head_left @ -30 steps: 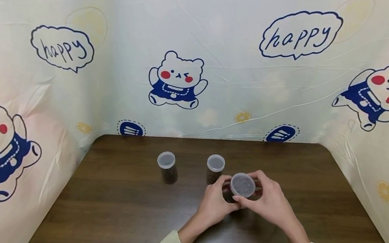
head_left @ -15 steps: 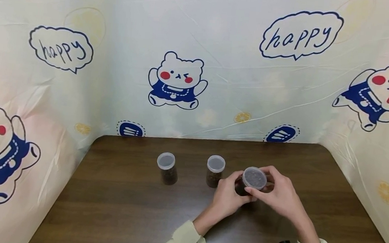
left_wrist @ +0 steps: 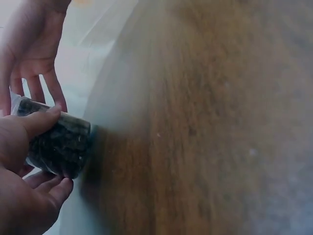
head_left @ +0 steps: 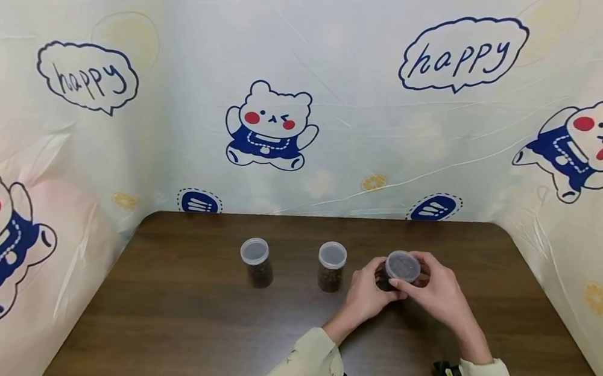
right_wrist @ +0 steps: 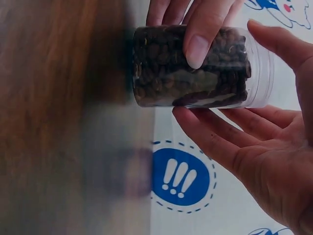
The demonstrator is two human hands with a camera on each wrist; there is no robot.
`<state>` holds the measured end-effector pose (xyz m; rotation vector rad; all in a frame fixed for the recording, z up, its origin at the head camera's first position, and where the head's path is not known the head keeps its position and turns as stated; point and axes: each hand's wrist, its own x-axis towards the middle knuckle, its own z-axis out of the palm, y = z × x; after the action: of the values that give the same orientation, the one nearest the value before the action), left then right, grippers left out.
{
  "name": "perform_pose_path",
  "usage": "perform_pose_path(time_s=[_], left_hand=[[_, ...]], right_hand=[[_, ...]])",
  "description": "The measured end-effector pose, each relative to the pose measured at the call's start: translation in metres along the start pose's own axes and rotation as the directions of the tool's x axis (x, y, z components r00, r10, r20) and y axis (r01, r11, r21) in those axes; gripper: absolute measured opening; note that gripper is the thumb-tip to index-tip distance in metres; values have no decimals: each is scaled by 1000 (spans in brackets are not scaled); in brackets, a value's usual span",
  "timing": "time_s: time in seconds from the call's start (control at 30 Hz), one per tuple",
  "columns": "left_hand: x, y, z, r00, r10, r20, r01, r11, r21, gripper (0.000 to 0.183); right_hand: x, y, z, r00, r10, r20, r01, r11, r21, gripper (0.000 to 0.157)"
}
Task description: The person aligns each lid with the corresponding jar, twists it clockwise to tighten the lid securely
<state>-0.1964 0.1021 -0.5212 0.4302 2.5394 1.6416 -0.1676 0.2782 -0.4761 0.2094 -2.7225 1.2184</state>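
Note:
Both hands hold a clear plastic jar (right_wrist: 161, 78) of dark brown beans that look like coffee beans, its translucent lid (head_left: 403, 265) on. The left hand (head_left: 367, 294) grips the jar's body from the left, thumb in front. From the right, the right hand (head_left: 441, 292) has thumb and fingers around the upper part near the lid. In both wrist views the jar's base is right at the tabletop. A similar lidded jar (head_left: 330, 275) stands upright just left of the left hand, and another jar (head_left: 260, 272) farther left.
The dark wooden table (head_left: 184, 328) has a rounded back edge against a pale curtain (head_left: 348, 47) printed with bears and lemon slices. More of this curtain hangs along both sides. Black wrist straps show near the light sleeves (head_left: 301, 363).
Both hands have carried the held jar to the right and toward the back of the table, away from the middle jar. The two other jars stay in place.

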Motion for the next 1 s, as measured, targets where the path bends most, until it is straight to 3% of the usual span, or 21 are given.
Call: perform_pose_path(time_s=[0.3,0.8,1.0], left_hand=[[14,-5,7,1000,-12,-3,12,1000,-10,69],[20,-8,5,1000,-9,14,9,1000,6,69],[17,-4,6,1000,12,14,-13,994,108,73]], right_hand=[[8,7,-1,999,47,5,-47,999,8,67],[12,8,0,997,72,34,-72,997,0,72],[12,10,-1,997,71,29,-70,997,-17,73]])
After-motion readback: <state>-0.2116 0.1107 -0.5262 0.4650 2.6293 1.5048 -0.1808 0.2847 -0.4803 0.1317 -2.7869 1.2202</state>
